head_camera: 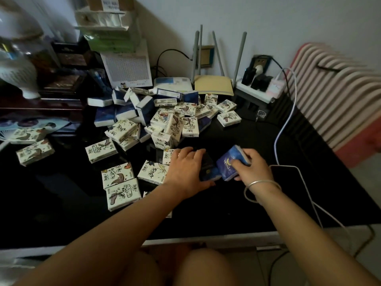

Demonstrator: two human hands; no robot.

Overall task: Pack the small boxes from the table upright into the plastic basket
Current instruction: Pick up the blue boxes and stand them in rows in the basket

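Observation:
Several small white illustrated boxes and dark blue boxes lie in a heap on the black table. More white boxes lie flat nearer to me on the left. My right hand grips a blue box, tilted, just above the table. My left hand lies with fingers spread over a second dark blue box beside it, thumb at its near edge. No plastic basket is in view.
A router with grey antennas, a power strip and white cables sit at the back right. Stacked boxes and papers fill the back left. A striped sofa stands to the right. My knees show below the table edge.

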